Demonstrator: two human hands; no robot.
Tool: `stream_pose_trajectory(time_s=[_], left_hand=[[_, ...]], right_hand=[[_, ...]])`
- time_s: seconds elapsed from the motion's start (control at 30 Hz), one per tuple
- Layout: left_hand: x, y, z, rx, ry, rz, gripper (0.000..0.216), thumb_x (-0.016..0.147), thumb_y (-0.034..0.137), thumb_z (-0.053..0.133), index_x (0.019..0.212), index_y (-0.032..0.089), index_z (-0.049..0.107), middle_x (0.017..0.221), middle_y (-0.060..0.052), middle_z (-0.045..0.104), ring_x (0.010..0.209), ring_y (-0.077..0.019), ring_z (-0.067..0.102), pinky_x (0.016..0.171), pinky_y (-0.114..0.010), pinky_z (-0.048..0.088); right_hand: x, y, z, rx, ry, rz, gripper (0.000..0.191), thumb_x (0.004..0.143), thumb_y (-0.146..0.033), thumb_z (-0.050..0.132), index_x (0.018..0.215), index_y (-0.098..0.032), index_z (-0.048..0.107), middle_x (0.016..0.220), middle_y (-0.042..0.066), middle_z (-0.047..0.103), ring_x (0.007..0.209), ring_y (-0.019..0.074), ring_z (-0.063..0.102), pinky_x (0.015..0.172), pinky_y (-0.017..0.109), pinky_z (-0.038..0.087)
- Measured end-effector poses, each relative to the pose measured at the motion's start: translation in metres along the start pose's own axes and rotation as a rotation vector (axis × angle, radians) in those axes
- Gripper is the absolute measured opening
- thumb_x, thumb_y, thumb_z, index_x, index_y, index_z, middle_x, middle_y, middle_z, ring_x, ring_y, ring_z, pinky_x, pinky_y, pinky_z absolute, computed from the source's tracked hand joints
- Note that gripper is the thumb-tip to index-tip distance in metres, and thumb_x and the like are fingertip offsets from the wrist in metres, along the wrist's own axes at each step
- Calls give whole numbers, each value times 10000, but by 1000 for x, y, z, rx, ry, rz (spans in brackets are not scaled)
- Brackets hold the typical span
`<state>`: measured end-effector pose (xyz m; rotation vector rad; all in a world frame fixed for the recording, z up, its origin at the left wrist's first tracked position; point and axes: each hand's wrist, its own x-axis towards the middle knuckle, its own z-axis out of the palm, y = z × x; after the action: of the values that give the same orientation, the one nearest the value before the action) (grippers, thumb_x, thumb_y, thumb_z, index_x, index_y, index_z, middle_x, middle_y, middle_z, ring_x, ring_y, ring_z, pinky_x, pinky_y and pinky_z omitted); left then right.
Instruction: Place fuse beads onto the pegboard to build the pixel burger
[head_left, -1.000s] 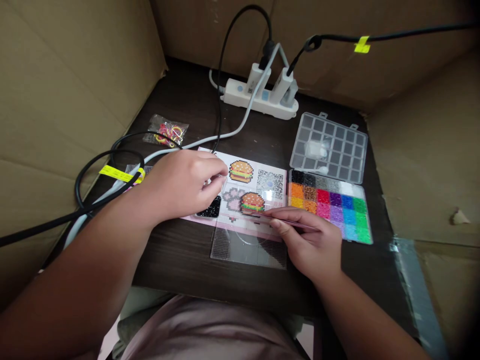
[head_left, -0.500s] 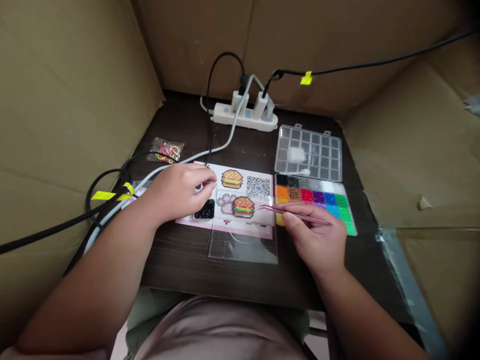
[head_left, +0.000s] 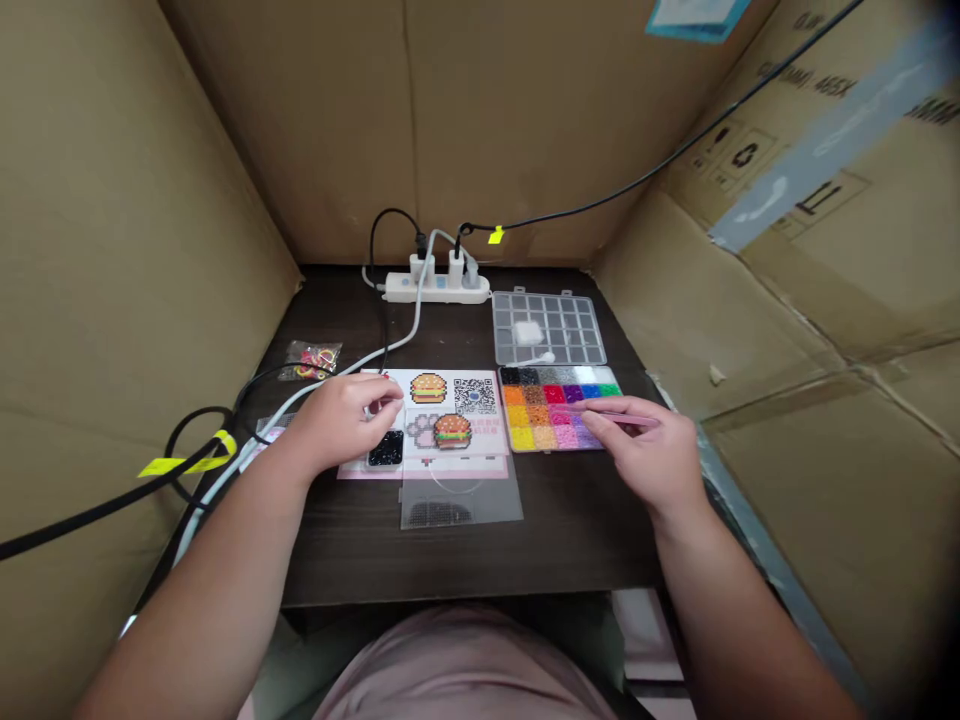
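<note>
- Between my left hand (head_left: pixel 356 415) and right hand (head_left: pixel 654 450), open air spans the clear pegboard (head_left: pixel 491 492).
- A white cable (head_left: pixel 417 316) curves behind my left hand; a black cable (head_left: pixel 112 514) crowds its outer side.
- The power strip (head_left: pixel 448 295) blocks the back.
- A cardboard wall (head_left: pixel 832 480) bounds my right.

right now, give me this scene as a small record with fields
left hand: curled by the small tray of black beads; contact unclear
right hand: holds pink tweezers, tips over the bead box
box contents: beads in many colours
box lid: open
pegboard: clear, bearing a bead burger, partly over the printed sheet
behind: white power strip
</note>
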<state>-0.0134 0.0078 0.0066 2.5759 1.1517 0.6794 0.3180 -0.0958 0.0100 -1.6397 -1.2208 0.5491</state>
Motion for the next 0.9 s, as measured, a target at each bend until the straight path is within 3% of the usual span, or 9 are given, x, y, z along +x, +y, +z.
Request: stream_pose_trajectory(time_s=[0.23, 0.43, 0.9], left_hand=[[-1, -3, 0, 9, 3, -9, 252, 875, 312, 510, 877, 172, 719, 856, -39, 720, 713, -169, 646, 651, -283, 489], [-2, -5, 0, 9, -3, -7, 271, 883, 323, 498, 889, 172, 723, 854, -37, 722, 718, -168, 653, 640, -280, 493], [-1, -5, -1, 24, -17, -15, 274, 882, 346, 499, 891, 190, 725, 867, -36, 736, 672, -158, 645, 643, -288, 504]], right_hand=[[-2, 28, 13, 51, 100, 11, 211, 730, -368, 755, 819, -177, 767, 815, 82, 769, 733, 218, 719, 683, 338, 591], [-3, 22, 21, 56, 16, 35, 184, 723, -355, 743, 788, -183, 761, 839, 92, 773, 767, 229, 732, 735, 359, 605], [-2, 27, 24, 31, 17, 31, 192, 713, -361, 746, 761, -175, 747, 800, 89, 769, 742, 227, 731, 726, 372, 611]])
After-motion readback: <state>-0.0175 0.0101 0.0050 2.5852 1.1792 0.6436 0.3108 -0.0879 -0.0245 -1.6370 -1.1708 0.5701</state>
